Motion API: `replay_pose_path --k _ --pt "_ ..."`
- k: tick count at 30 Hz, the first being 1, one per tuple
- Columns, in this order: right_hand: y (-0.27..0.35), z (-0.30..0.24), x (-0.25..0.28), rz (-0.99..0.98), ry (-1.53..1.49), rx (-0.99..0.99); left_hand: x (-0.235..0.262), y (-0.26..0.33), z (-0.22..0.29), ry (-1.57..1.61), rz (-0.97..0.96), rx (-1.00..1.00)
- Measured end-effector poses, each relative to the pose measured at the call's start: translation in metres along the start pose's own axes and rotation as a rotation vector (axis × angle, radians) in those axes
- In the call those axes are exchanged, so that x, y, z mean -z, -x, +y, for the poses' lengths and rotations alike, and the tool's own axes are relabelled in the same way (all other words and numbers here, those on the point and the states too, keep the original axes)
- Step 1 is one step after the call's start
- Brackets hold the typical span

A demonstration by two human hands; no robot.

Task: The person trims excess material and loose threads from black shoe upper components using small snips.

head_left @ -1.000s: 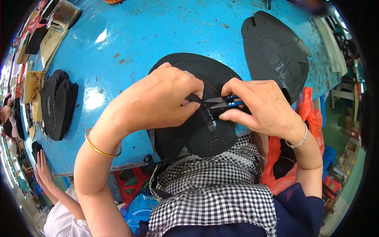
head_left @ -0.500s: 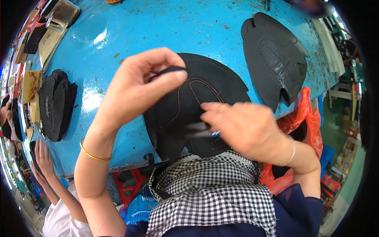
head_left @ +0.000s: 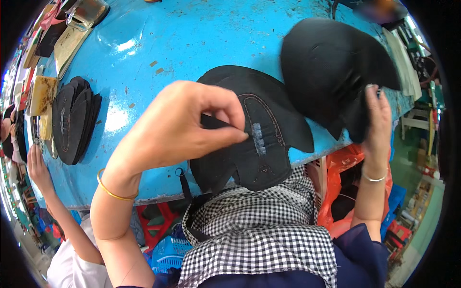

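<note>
In front of me on the blue table lies a stitched black panel point(head_left: 269, 108), shaped like a flat shoe upper, with a curved double seam and a short grey-blue patch. My left hand point(head_left: 187, 122) is above its left part, thumb and forefinger pinched on a raised black edge of it. At the right, a second black panel point(head_left: 326, 62) with a smooth, leathery face is blurred by motion. My right hand point(head_left: 377, 117) grips its lower right edge, with the thumb hidden. A small bluish glint shows by the fingertips; I cannot tell what it is.
A pile of black panels point(head_left: 74, 122) sits on the left, beside a yellowish block point(head_left: 44, 96). Another person's hand point(head_left: 38, 165) rests at the table's left edge. A red plastic bag point(head_left: 331, 192) hangs below the right edge. A blue basket point(head_left: 170, 254) stands beneath.
My right hand has gone from the middle panel to the right-hand one, which is now shifted and turned. My left hand has come lower and slightly right. The blurred silver tool is no longer plainly visible.
</note>
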State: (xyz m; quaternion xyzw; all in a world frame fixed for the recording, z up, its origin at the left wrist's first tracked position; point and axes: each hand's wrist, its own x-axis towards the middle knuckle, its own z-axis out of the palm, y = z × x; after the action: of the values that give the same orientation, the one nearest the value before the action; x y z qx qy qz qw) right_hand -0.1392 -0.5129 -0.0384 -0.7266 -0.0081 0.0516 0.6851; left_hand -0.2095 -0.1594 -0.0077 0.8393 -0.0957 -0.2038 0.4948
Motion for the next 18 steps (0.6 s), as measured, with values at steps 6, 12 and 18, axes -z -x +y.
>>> replay_pose_path --k 6,12,18 --pt "-0.007 -0.007 0.045 0.263 0.220 0.218 -0.023 -0.035 -0.010 -0.235 -0.195 -0.177" --pt "0.034 0.000 -0.012 -0.327 0.524 0.234 -0.032 -0.044 -0.016 -0.441 -0.211 -0.245" --pt "0.023 0.012 -0.065 -0.797 0.802 0.672 -0.029 -0.044 -0.015 -0.576 -0.135 -0.305"
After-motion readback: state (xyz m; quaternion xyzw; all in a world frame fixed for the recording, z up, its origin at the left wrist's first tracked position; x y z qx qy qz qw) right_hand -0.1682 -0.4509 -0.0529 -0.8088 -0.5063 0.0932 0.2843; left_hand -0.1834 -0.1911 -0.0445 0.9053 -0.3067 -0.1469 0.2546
